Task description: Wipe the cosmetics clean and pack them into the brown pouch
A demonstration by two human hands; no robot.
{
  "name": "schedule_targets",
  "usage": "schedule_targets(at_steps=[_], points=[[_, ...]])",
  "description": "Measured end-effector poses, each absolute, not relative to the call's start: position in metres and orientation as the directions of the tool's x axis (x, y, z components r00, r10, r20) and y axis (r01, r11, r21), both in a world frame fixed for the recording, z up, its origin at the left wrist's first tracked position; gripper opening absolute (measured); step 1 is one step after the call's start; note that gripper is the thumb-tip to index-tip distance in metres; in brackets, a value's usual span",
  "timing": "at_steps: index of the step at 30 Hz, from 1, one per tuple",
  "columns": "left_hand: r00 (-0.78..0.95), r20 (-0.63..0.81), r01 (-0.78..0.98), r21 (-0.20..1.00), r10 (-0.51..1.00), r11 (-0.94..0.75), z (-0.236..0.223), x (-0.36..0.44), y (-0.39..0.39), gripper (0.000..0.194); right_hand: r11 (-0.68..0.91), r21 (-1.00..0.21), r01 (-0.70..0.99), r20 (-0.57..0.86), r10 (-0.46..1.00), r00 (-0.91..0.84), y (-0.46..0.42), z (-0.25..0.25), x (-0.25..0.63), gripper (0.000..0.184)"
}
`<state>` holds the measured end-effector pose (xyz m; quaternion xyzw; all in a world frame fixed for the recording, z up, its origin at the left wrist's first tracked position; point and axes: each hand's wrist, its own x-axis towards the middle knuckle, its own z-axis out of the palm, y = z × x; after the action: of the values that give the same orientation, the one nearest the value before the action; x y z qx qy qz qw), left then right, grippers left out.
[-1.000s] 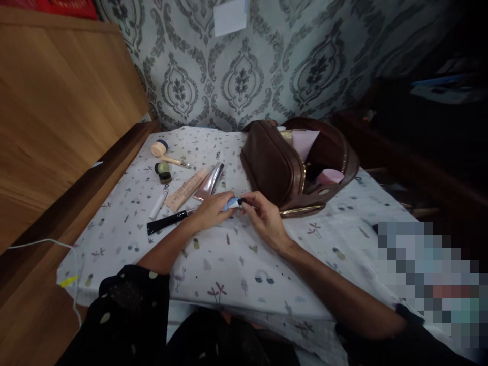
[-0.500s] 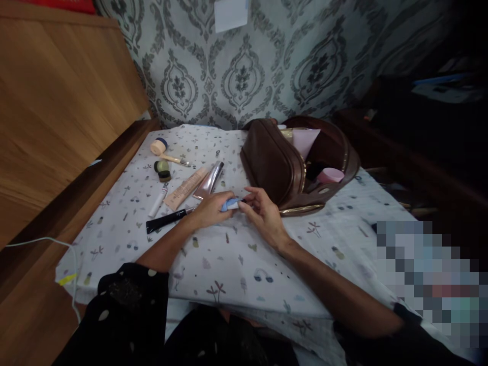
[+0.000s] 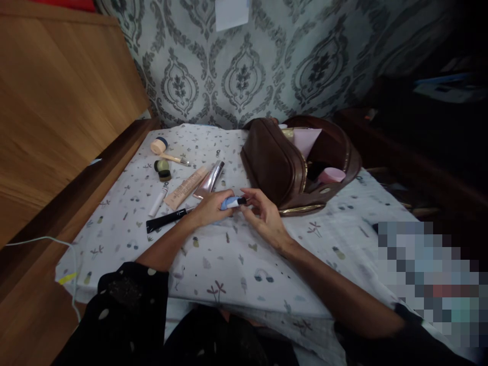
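Observation:
A small blue and white tube (image 3: 230, 203) with a black cap (image 3: 242, 201) is gripped near the table's middle by my left hand (image 3: 212, 207), whose fingers wrap round its blue end. Close at the cap end is my right hand (image 3: 264, 216), its thumb and index finger curved and apart on either side of the cap. I cannot tell whether those fingertips touch it. Just beyond my left hand lie a shiny pink tube (image 3: 209, 180) and a beige tube (image 3: 186, 189). A black tube (image 3: 165, 220) is by my left wrist, its right end hidden.
An open brown leather bag (image 3: 272, 165) stands at the back right, with a lilac tube (image 3: 307, 141) and a pink round item (image 3: 331, 176) inside. Left lie a white stick-shaped tube (image 3: 157, 201), small jars (image 3: 162, 166), a brush (image 3: 173, 159) and a beige dark-lidded jar (image 3: 157, 146).
My right thumb and fingers have loosened around the cap, so more of the black cap shows. The tube has turned slightly in my left hand. Everything on the table stays put.

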<state>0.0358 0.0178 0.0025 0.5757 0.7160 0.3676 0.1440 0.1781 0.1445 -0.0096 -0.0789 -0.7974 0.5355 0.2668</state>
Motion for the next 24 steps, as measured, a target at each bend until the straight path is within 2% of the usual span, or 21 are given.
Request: schedule_targets(at_steps=[9,17,24], points=[[-0.306,0.204,0.69,0.721,0.93,0.068,0.003,0.035,0.017,0.016,0.329,-0.928,-0.175,0.315,0.445,-0.838,0.149,-0.022,0.175,0.04],[-0.316,0.205,0.704,0.705,0.927,0.084,0.001,0.033,0.018,0.022,0.437,-0.876,-0.201,0.398,0.421,-0.815,0.142,-0.015,0.179,0.035],[-0.313,0.201,0.729,0.678,0.928,0.099,0.002,0.036,0.018,0.011,0.478,-0.865,-0.155,0.394,0.455,-0.798,0.143,-0.01,0.18,0.036]])
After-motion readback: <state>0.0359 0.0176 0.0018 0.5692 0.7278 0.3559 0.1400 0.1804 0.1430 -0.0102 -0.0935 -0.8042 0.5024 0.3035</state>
